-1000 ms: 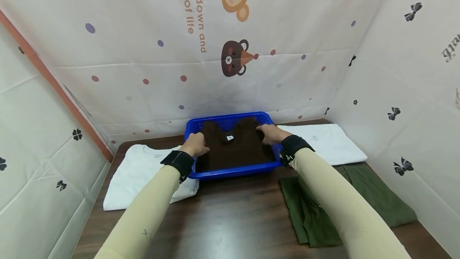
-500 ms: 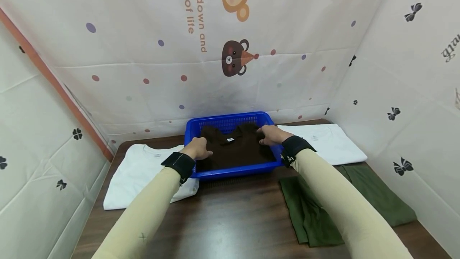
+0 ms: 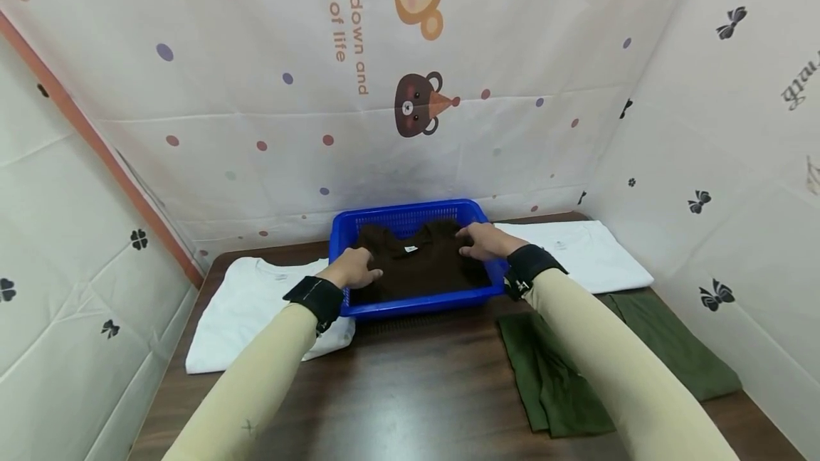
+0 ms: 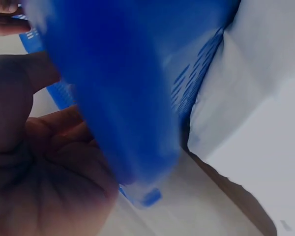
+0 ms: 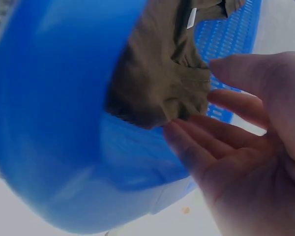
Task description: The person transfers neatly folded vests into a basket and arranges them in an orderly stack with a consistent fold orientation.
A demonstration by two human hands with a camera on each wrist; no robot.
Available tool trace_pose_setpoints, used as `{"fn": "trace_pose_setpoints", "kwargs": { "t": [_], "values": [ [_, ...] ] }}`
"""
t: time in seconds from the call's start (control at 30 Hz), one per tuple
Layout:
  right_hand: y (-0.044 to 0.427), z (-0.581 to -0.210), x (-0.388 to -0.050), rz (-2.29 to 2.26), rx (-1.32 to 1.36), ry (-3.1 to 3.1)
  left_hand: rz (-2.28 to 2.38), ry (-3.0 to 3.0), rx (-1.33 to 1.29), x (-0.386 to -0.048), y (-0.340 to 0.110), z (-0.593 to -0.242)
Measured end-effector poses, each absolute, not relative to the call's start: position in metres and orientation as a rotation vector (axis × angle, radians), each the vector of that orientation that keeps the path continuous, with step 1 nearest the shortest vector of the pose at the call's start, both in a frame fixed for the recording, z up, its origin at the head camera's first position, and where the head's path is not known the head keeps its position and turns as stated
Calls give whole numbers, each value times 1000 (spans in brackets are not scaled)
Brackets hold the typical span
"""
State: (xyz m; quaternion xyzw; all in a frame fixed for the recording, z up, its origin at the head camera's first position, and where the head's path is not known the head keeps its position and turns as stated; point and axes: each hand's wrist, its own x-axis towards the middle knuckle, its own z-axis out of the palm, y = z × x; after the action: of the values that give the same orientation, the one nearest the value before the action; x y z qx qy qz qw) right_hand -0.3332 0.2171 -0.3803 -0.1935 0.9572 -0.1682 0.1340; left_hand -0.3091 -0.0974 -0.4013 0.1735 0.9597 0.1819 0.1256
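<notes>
A dark brown shirt with a small white neck label lies in a blue plastic basket at the table's back edge. Over the basket's left side is the left hand, fingers relaxed, beside the shirt's left shoulder; the rim hides part of it in the left wrist view. The right hand reaches over the opposite side, and in the right wrist view its loosely bent fingers are at the shirt's edge. Neither hand visibly grips the cloth, though contact is hard to judge.
A folded white shirt lies left of the basket, touching or close to it. To the right lie another folded white shirt and, nearer, a dark green garment. The brown table meets patterned cloth walls.
The shirt's collar and shoulders have settled lower and nearer in the basket. The left hand has moved slightly down and inward, its fingers looser; the right hand has hardly moved.
</notes>
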Motion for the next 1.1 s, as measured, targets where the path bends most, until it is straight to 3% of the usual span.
{"fn": "trace_pose_setpoints", "kwargs": {
  "t": [0.3, 0.43, 1.1],
  "values": [
    [252, -392, -307, -1011, -905, 3141, 1081, 2988, 784, -298, -123, -414],
    [275, -396, -290, -1036, -977, 3306, 1286, 3156, 840, -286, -142, -416],
    [372, -444, -202, -741, -623, 3311, 1279, 3494, 468, -212, -217, -458]
  ]
}}
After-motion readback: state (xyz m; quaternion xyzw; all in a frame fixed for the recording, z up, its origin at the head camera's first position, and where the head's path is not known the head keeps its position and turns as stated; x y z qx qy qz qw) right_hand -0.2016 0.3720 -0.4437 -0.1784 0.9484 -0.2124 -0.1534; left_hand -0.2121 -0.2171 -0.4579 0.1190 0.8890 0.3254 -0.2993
